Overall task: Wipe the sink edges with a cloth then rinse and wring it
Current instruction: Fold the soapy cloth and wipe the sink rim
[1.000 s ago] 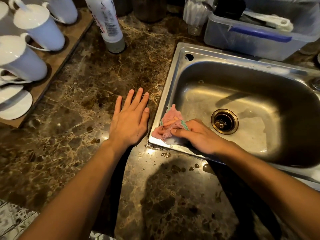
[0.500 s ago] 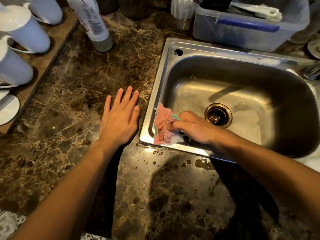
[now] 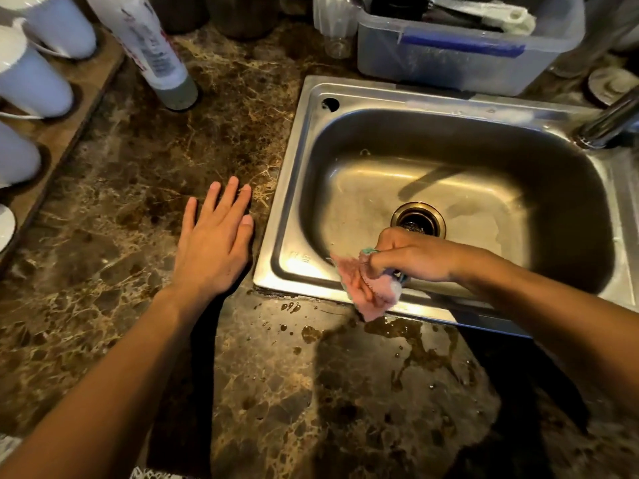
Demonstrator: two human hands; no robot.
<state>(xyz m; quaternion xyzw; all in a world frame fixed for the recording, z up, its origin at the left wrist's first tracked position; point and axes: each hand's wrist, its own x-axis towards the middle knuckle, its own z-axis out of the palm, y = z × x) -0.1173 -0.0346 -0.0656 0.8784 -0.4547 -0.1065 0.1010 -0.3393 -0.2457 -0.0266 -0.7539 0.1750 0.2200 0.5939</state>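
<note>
A steel sink [image 3: 294, 188] is set into a dark marble counter. My right hand [image 3: 411, 257] grips a pink cloth [image 3: 363, 288] with a green edge and presses it on the sink's near rim, left of the middle. The cloth's lower tip hangs just over the rim onto the counter. My left hand [image 3: 214, 247] lies flat on the counter, fingers apart, just left of the sink's near-left corner, holding nothing. The drain [image 3: 418, 217] sits in the basin right behind my right hand. A chrome tap [image 3: 608, 122] stands at the sink's far-right corner.
Water drops and a puddle [image 3: 408, 333] lie on the counter in front of the sink. A clear plastic tub [image 3: 463, 60] stands behind the sink. A white bottle [image 3: 152, 53] stands at the back left. White mugs [image 3: 31, 81] sit on a wooden board on the left.
My right hand has slid the cloth from the sink's near-left corner to the right along the near rim. The view has shifted. My left hand stays flat on the counter.
</note>
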